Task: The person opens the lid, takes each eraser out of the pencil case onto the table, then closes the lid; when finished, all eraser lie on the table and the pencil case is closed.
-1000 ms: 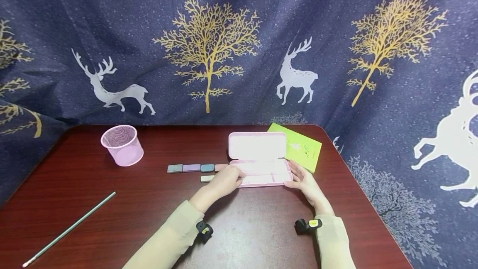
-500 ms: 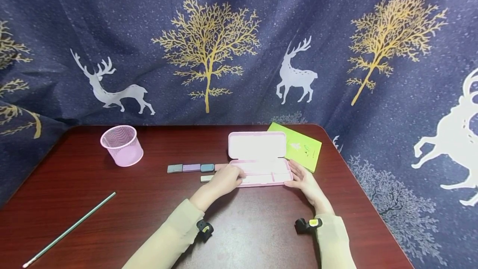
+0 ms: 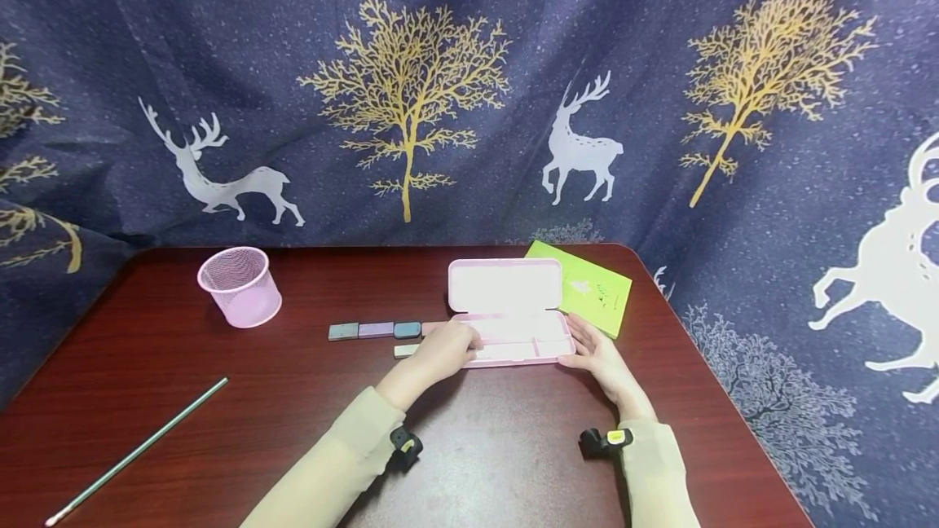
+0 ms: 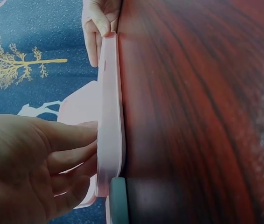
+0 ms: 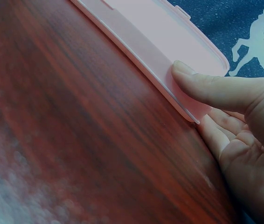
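Observation:
An open pink pencil case (image 3: 513, 328) lies on the table, its lid (image 3: 506, 285) folded back and dividers in its tray. My left hand (image 3: 440, 353) reaches over the tray's left end. In the left wrist view, that hand's thumb (image 4: 78, 135) is at the case wall (image 4: 109, 112) and the bent fingers go behind it; I cannot tell whether they pinch anything. At the opposite end my right hand (image 3: 597, 357) holds the case, with the thumb (image 5: 202, 86) over the rim and the other fingers outside, low by the table.
Left of the case runs a row of small coloured blocks (image 3: 376, 330), with a pale one (image 3: 407, 351) in front. A pink mesh pen holder (image 3: 245, 292) stands back left. A long green pencil (image 3: 139, 448) lies front left. A green booklet (image 3: 609, 292) lies behind the case.
The left forearm has shifted very slightly. Both hands otherwise stay at the two ends of the pencil case, which has not moved.

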`<state>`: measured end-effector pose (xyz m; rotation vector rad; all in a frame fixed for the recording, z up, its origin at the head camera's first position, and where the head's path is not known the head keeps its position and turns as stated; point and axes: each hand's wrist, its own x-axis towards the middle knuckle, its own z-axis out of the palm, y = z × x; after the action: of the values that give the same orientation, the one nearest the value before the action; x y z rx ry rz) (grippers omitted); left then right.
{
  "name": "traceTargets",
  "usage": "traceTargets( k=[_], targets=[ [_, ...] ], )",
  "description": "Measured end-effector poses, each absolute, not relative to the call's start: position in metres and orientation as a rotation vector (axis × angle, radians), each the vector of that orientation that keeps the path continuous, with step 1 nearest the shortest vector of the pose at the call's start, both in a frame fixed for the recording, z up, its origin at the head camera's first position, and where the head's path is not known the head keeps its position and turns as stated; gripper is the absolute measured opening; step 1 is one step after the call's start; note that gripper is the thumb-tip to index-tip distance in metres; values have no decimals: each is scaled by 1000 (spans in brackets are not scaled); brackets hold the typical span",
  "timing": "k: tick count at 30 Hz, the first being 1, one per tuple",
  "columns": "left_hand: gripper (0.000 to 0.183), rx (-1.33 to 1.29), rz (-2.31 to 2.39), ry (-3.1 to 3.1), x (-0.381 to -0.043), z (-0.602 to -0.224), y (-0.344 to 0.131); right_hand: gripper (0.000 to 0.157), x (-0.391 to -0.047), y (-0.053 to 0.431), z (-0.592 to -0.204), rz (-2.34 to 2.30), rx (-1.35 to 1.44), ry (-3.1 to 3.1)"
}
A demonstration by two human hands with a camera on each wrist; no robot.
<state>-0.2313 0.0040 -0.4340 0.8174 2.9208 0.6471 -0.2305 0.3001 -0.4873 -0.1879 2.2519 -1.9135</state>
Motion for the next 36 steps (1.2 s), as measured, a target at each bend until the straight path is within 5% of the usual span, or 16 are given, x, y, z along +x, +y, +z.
traceTargets(
  k=[36],
  targets=[
    [14,805,725,2921,-238,-439,-1,87,-231,301,-489,-1921,-196,2246]
  ],
)
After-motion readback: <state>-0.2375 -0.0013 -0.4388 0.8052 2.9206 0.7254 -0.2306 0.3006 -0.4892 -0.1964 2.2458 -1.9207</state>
